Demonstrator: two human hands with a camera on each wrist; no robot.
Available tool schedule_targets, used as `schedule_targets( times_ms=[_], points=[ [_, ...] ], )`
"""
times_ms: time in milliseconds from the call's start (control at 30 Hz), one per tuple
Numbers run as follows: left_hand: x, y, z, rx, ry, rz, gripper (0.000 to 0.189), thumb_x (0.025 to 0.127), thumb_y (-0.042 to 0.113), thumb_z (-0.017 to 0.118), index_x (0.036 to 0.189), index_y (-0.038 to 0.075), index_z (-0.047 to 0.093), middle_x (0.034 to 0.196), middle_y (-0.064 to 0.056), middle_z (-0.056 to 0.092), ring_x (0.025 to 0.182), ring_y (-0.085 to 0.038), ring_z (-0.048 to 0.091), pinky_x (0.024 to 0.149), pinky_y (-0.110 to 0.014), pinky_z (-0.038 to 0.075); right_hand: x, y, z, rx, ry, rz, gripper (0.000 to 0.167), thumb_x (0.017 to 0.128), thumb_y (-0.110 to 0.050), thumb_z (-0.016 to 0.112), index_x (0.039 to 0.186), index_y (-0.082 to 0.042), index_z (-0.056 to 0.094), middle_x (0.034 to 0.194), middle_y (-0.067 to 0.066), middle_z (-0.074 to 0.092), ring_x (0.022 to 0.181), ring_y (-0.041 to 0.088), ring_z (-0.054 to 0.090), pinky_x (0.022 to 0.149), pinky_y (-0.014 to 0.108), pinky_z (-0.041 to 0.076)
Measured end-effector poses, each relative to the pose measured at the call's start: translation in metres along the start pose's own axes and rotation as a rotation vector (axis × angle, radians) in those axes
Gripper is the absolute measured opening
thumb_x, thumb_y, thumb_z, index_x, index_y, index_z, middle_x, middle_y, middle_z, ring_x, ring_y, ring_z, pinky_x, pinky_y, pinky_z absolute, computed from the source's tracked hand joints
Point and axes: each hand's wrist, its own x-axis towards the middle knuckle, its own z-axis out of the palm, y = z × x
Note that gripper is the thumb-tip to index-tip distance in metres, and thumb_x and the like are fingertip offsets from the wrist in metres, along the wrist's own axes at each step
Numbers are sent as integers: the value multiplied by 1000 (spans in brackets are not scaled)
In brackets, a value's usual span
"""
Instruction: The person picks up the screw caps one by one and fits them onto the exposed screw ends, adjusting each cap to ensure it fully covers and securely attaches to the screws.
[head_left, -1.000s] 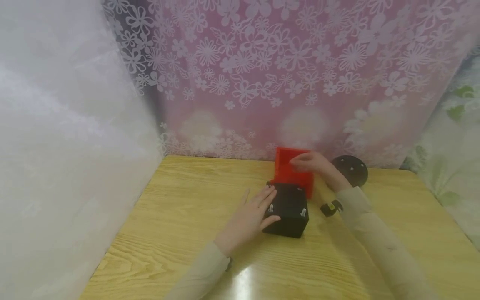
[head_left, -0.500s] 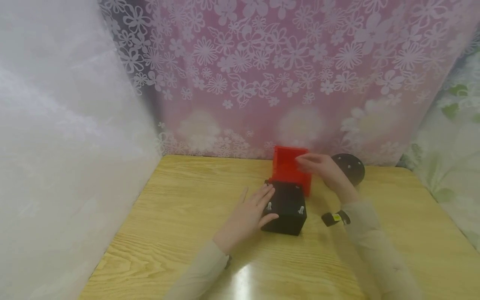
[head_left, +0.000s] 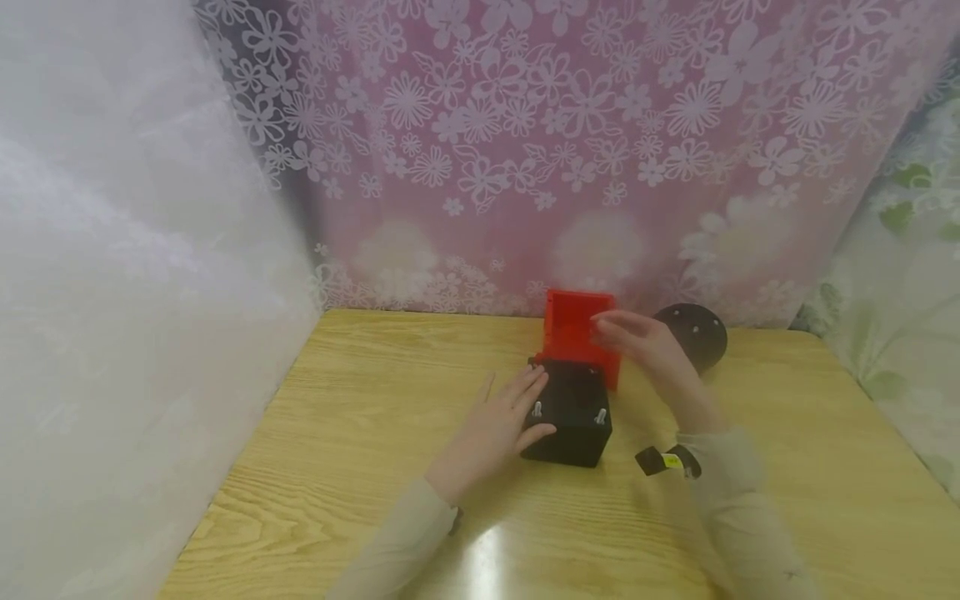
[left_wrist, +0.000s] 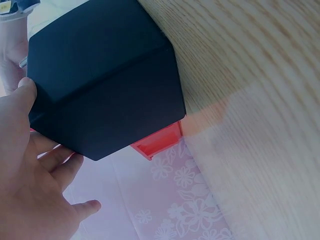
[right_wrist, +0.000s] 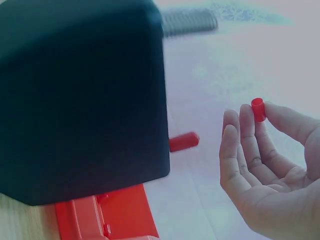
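Observation:
A black box point(head_left: 566, 446) with metal screws point(head_left: 601, 417) standing up near its top corners sits on the table. My left hand point(head_left: 480, 442) rests on its left side, fingers laid straight across the top edge and thumb at the front edge; the left wrist view shows the thumb point(left_wrist: 26, 95) touching the box. My right hand point(head_left: 652, 354) is raised behind and right of the box, apart from it. Between thumb and fingertip it pinches a small red cap point(right_wrist: 258, 110). In the right wrist view, another red cap point(right_wrist: 184, 142) covers one post, and a threaded screw point(right_wrist: 190, 23) is bare.
Directly behind the black box stands an open red container point(head_left: 573, 321), its raised part against the flowered curtain point(head_left: 480, 158). A black round piece point(head_left: 693, 333) with several small metal studs stands at the back right. Wood-grained tabletop point(head_left: 360, 417) extends to the left.
My right hand has shifted slightly right, and its wrist and forearm have swung toward the near side. The left hand stays on the box. The head view has shifted a little.

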Motion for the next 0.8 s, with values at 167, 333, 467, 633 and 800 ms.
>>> schedule_targets(
  times_ms=[167,333,467,633,800],
  points=[
    [0,0,0,12,-2,2,77,102,62,39,160,13,29,166,-2,27,154,-17,22,125,-53,10,-8,-2,6,-51,4,-12,52,100,-41,62,136,-3,60,116,3,74,108,13,68,106,37,45],
    [0,1,1,17,-7,1,77,102,62,39,161,13,29,166,-1,27,154,-17,22,125,-53,9,-13,-4,11,-85,4,-25,52,100,-44,62,136,-6,62,121,13,72,109,15,68,112,56,38],
    [0,0,1,21,-3,5,76,102,62,39,160,13,30,166,-1,28,154,-17,22,126,-52,9,-14,-6,15,-111,5,-51,50,101,-43,61,134,-5,63,118,13,73,107,15,69,108,50,44],
    [1,1,0,9,-4,3,76,103,61,39,161,13,29,167,-2,27,154,-17,22,126,-52,8,-15,-8,21,-84,-6,-93,43,102,-35,62,131,-4,65,119,12,73,106,14,70,96,27,52],
    [0,1,0,4,-2,0,76,103,61,40,160,12,30,166,-2,28,154,-17,23,125,-53,8,-15,-9,26,-25,-38,-126,35,102,-26,63,128,-4,68,119,13,73,106,14,70,95,24,52]
  ],
)
